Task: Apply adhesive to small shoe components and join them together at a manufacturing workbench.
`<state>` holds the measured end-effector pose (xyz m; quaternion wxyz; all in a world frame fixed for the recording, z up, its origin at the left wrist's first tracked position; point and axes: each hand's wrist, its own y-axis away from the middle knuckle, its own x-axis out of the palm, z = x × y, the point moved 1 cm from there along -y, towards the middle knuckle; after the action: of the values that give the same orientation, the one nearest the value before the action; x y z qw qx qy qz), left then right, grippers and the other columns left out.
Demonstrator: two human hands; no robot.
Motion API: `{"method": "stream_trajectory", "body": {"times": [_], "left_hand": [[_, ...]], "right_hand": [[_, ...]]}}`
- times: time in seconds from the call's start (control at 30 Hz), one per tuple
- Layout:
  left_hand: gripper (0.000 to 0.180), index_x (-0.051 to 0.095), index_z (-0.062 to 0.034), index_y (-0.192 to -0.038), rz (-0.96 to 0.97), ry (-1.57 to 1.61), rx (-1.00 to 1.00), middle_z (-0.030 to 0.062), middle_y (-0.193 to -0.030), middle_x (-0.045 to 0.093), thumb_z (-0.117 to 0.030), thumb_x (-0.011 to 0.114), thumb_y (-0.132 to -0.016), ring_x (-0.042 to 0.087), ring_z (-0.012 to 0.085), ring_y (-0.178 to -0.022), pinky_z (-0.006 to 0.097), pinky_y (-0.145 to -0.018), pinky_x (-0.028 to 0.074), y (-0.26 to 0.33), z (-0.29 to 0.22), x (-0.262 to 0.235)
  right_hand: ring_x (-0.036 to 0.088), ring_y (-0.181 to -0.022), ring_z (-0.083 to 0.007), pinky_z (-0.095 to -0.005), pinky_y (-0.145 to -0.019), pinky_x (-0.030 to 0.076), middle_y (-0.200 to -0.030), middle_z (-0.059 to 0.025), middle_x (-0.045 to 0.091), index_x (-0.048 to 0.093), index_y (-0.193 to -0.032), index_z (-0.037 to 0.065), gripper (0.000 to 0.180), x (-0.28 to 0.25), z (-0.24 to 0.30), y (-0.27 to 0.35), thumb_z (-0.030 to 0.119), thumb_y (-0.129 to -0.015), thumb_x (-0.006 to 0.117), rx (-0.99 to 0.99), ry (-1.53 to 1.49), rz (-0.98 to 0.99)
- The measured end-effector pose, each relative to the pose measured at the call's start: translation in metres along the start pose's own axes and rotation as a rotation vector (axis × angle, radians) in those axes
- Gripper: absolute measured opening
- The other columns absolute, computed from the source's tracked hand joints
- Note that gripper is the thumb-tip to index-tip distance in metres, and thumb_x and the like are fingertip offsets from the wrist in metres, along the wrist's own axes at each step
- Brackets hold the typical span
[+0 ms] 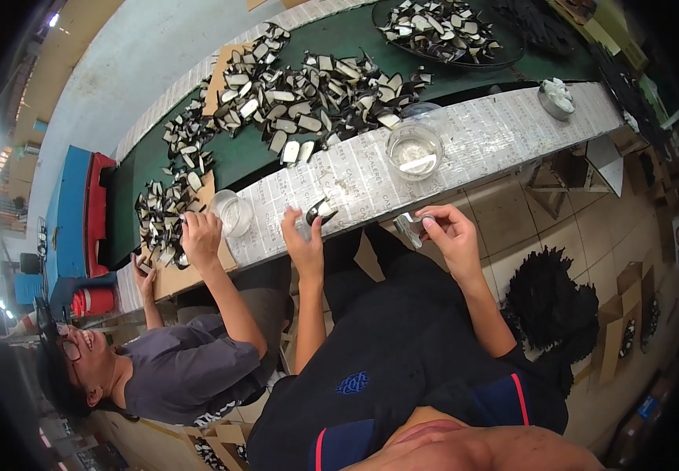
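Note:
My left hand (pixel 305 250) is at the near edge of the paper-covered ledge, holding a small curved black piece with a pale face (pixel 323 209) between thumb and fingers. Off the ledge to the right, my right hand (pixel 452 238) has its thumb and fingertips pinched together. Whatever lies in that pinch is too small to make out. A round clear tub (pixel 414 149) stands on the ledge between and beyond my hands. Many similar black-and-pale pieces (pixel 308 94) lie heaped on the green belt beyond.
At left, a co-worker's hand (pixel 202 238) works near a second clear tub (pixel 232 213) and cardboard (pixel 190 271). A tin with white contents (pixel 557 100) sits far right on the ledge. Beyond is a black tray (pixel 512 59) of pieces. Dark strips (pixel 551 302) lie at lower right.

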<state>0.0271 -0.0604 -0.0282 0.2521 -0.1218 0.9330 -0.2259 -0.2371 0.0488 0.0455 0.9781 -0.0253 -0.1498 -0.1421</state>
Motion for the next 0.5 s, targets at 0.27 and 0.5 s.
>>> {"method": "stream_trajectory", "body": {"times": [0.27,0.5], "left_hand": [[0.028,0.065,-0.007,-0.116,0.203,-0.29,0.209,0.0123,-0.126,0.059,-0.006,0.067,-0.088,0.052,0.0355,-0.126,0.045,-0.105,0.039,0.004,-0.013,0.007],[0.04,0.053,0.0058,-0.124,0.377,0.962,-0.702,0.0113,-0.103,0.064,-0.001,0.069,-0.088,0.067,0.0181,-0.091,0.03,-0.079,0.058,0.053,-0.053,0.02]], "right_hand": [[0.062,-0.091,-0.0121,-0.0256,-0.077,0.053,-0.114,-0.0125,0.063,0.06,-0.105,-0.003,0.013,0.005,-0.012,0.003,0.002,-0.093,0.062,0.056,0.012,0.024],[0.067,-0.095,-0.029,-0.0332,-0.079,0.055,-0.11,-0.0161,0.064,0.064,-0.099,-0.001,0.022,0.024,0.01,0.008,0.001,-0.08,0.075,-0.526,0.736,0.111]]}}
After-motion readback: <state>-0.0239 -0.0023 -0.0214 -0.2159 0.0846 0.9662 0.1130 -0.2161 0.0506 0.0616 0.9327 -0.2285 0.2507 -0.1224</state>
